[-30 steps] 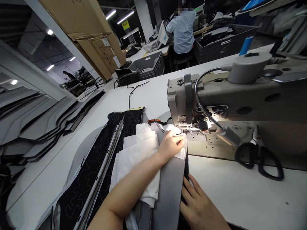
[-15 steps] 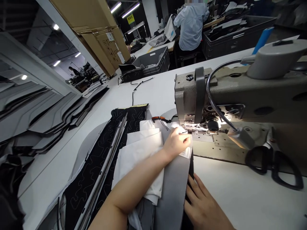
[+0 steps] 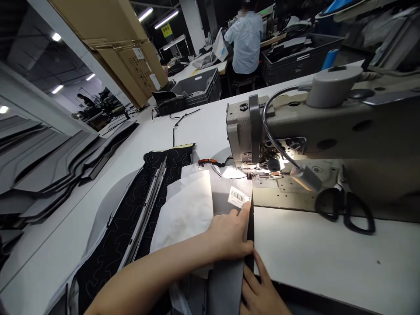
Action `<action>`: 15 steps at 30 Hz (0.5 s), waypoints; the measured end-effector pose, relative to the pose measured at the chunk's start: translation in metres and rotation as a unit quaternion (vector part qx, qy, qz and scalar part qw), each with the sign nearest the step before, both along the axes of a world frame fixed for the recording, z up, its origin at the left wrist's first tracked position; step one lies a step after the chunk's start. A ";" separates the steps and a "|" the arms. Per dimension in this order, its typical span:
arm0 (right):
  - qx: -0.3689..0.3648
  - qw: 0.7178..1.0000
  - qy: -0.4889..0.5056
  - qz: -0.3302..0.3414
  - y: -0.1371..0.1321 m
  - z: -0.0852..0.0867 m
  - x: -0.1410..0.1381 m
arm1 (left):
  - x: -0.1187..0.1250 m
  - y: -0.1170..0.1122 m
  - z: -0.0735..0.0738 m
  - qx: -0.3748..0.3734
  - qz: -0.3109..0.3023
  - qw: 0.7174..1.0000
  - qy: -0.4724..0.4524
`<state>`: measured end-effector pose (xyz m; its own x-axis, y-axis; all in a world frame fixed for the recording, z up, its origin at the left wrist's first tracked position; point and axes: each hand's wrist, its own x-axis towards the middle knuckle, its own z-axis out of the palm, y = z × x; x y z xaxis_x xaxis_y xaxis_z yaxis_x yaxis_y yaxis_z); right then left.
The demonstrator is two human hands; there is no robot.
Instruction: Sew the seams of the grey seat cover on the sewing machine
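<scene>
Since a second ago the left hand (image 3: 229, 234) has pulled back from the needle area toward the body; it was right at the presser foot, now it sits lower on the grey strip (image 3: 229, 197), and the barcode label (image 3: 239, 197) it covered is in plain view.

Grey strip lies with its long axis running from the person straight up to the sewing machine (image 3: 295, 131); far end is under the lit needle area, near end runs off the bench (image 3: 328, 253) edge. Label is stuck near the strip's right edge, just ahead of the left fingertips.

Left hand: flat, palm down, fingers together and extended, pressing the strip, index tip touching or just short of the label. Not gripping anything.

Right hand (image 3: 259, 293): lower, at the strip's right edge near the bench edge, fingers loosely spread, touching the dark edge of the strip; underside hidden, so can't tell if it pinches.

Left hand is the nearer one to the needle.

White cloth (image 3: 188, 210) lies just left of the strip, black quilted panel (image 3: 131, 227) beyond it. Scissors (image 3: 344, 205) rest on the machine bed, well right.
</scene>
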<state>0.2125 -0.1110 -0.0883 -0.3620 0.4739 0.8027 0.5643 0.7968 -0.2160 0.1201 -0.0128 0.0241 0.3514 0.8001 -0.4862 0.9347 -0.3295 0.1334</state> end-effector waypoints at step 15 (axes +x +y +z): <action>-0.038 0.997 -0.001 0.062 0.016 0.006 0.008 | 0.009 0.042 -0.002 -0.094 0.079 0.989 -0.077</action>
